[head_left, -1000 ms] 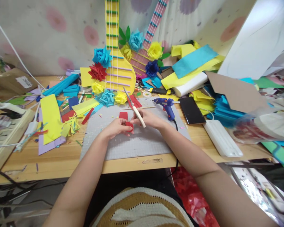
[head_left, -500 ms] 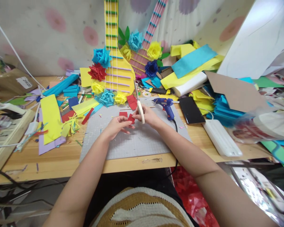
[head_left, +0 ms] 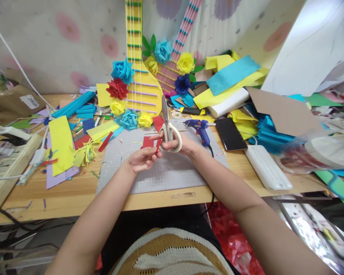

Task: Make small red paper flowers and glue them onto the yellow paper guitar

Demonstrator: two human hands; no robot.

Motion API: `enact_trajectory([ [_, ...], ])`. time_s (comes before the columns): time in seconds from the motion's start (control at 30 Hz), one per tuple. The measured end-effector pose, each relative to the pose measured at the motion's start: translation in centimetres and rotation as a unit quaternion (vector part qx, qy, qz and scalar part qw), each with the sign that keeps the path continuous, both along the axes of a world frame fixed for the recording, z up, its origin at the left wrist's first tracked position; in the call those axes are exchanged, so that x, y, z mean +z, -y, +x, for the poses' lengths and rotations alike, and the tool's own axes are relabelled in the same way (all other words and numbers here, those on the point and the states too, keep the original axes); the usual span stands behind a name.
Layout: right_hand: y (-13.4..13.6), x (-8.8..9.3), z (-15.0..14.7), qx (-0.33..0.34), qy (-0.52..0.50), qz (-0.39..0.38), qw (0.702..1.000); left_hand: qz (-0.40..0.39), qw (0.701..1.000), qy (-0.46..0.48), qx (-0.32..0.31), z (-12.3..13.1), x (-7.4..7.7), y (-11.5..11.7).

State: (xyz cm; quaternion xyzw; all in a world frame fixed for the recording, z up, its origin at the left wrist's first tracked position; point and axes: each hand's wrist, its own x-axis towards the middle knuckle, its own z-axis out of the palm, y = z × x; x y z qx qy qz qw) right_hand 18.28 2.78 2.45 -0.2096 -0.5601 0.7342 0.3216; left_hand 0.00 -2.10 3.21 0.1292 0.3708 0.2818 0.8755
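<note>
Between its thumb and fingers, my left hand [head_left: 143,158] pinches a small piece of red paper [head_left: 158,146], which now shows as a narrow, folded-looking strip. My right hand [head_left: 179,143] holds white-handled scissors [head_left: 171,133], with a finger through a handle loop and the blades pointing away from me. Its fingertips are close to the red piece; whether they touch it I cannot tell. Another red paper piece [head_left: 148,141] lies on the grey cutting mat [head_left: 160,177] just behind my left hand, and one more red scrap [head_left: 158,122] lies near the scissor blades.
A blue glue gun [head_left: 199,128] and a black phone [head_left: 230,133] lie to the right, beside a white power bank-like block [head_left: 267,167]. Behind stands a yellow paper guitar-like instrument [head_left: 146,88] with paper flowers. Yellow paper strips [head_left: 60,145] and a power strip [head_left: 8,164] are on the left.
The red piece has turned from a flat square to a narrow edge in my left fingers. The scissors have rotated in my right hand, so both handle loops now face me.
</note>
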Motion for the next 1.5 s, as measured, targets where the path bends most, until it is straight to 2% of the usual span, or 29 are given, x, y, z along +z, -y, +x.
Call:
enact_trajectory([
  [0.13, 0.2, 0.2, -1.1, -0.018, -0.019, -0.015, 1.000, -0.041, 0.998, 0.047, -0.006, 0.1, -0.3, 0.2],
  [0.3, 0.2, 0.6, -1.4, -0.059, -0.025, -0.022, 0.998, -0.050, 0.997, 0.061, 0.009, -0.1, -0.9, 0.2],
  [0.4, 0.0, 0.9, -0.9, -0.081, 0.000, -0.008, 0.997, 0.002, 1.000, 0.023, -0.013, -0.4, -0.8, 0.1],
  [0.5, -0.2, 1.4, -0.1, -0.097, 0.062, 0.018, 0.993, 0.133, 0.989, -0.060, -0.026, -0.6, -0.2, 0.1],
  [0.57, -0.3, 1.8, 0.3, -0.096, 0.117, 0.033, 0.988, 0.235, 0.958, -0.162, 0.019, -0.5, 0.1, 0.1],
  [0.67, -0.3, 2.1, 0.5, -0.091, 0.171, 0.036, 0.980, 0.347, 0.875, -0.323, 0.097, 0.0, 0.0, 0.2],
  [0.73, -0.2, 2.2, 0.4, -0.101, 0.195, 0.031, 0.975, 0.382, 0.836, -0.383, 0.093, 0.5, -0.3, 0.2],
  [0.8, 0.0, 2.3, 0.0, -0.114, 0.219, 0.025, 0.969, 0.398, 0.820, -0.407, 0.065, 0.8, -0.6, 0.1],
  [0.93, 0.2, 2.2, -0.5, -0.126, 0.253, 0.039, 0.958, 0.394, 0.822, -0.408, 0.052, 1.2, -1.3, 0.0],
  [1.1, -0.1, 1.5, -0.6, -0.141, 0.272, 0.098, 0.947, 0.363, 0.847, -0.378, 0.088, 1.3, -1.8, -0.1],
  [1.17, -0.2, 1.2, -0.4, -0.181, 0.305, 0.154, 0.922, 0.334, 0.863, -0.353, 0.141, 1.5, -1.6, -0.1],
  [1.27, -0.1, 1.0, 0.5, -0.232, 0.391, 0.239, 0.858, 0.279, 0.880, -0.287, 0.256, 1.6, -1.1, -0.2],
  [1.37, 0.4, 1.4, 1.3, -0.177, 0.477, 0.290, 0.811, 0.242, 0.880, -0.209, 0.351, 1.3, -0.8, -0.5],
  [1.5, 1.3, 1.9, 1.4, -0.068, 0.522, 0.362, 0.769, 0.210, 0.870, -0.141, 0.424, 0.4, -1.2, -1.0],
])
